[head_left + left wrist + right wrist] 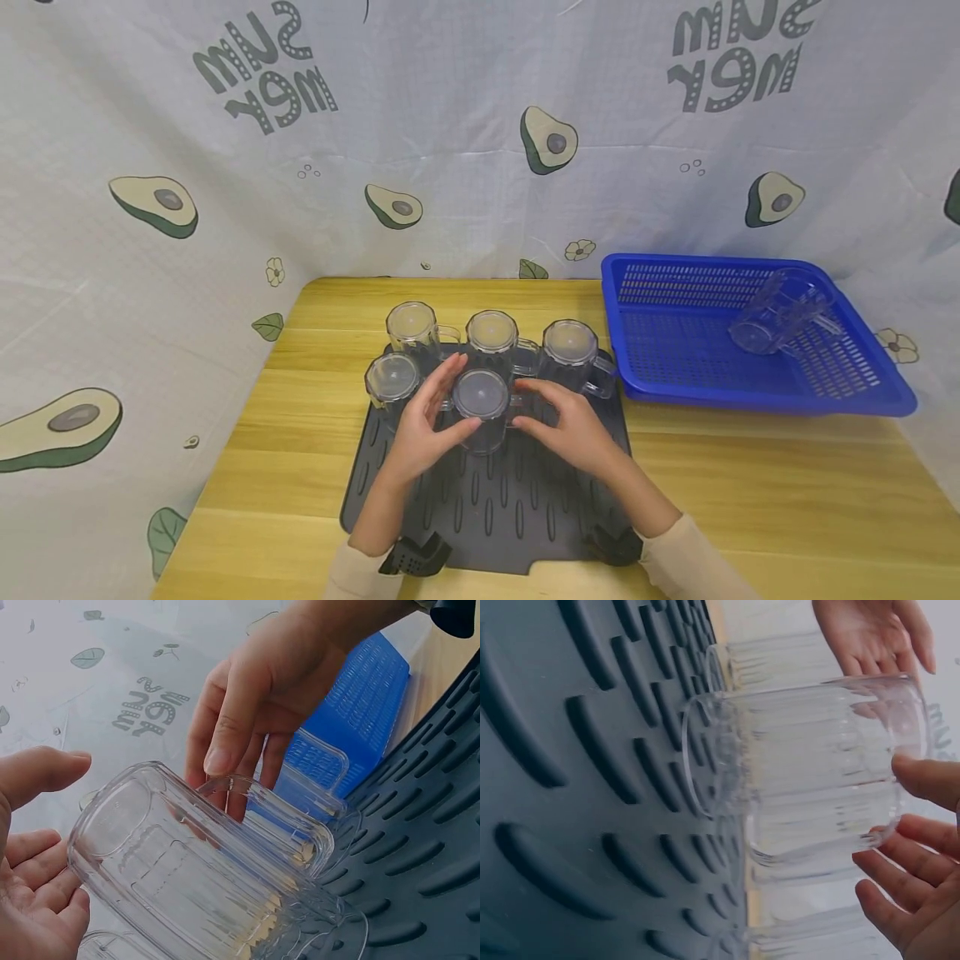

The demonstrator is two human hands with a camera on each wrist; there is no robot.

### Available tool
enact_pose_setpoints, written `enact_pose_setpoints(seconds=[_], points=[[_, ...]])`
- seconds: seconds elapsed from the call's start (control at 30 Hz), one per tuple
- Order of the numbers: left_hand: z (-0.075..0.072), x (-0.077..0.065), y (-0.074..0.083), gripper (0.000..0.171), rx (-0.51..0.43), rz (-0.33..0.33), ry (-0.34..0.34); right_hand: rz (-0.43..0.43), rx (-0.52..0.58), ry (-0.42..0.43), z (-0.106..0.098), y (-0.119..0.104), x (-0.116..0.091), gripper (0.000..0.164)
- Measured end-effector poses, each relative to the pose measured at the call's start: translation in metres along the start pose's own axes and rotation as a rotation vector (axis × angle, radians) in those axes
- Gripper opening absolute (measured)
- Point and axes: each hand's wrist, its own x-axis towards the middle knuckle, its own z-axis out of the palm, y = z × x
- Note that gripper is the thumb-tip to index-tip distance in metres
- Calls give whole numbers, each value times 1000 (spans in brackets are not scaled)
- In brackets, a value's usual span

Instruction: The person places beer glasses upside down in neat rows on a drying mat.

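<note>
A clear ribbed mug (482, 397) stands upside down on the dark drying mat (487, 533), its handle toward the right. My left hand (420, 432) is at its left side, fingers extended and thumb apart; the left wrist view shows this hand (41, 877) beside the mug's base with a small gap. On the other side, my right hand (576, 425) is at the handle, fingers and thumb spread. In the right wrist view, the thumb of the right hand (926, 889) appears to touch the mug near its upturned base. Neither hand visibly grips it.
Behind are upside-down mugs in a row: a left one (412, 323), a middle one (492, 333) and a right one (570, 343). Another mug (392, 379) stands at left. A blue basket (765, 403) at right holds a mug (757, 329) on its side.
</note>
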Motion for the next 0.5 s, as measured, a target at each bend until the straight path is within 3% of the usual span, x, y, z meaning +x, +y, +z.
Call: enact_pose_setpoints(seconds=[0.23, 0.5], points=[[-4, -12, 6, 73, 37, 3, 29, -53, -116, 50, -16, -7, -5, 50], [-8, -39, 5, 65, 93, -7, 63, -180, -153, 226, -43, -9, -10, 51]])
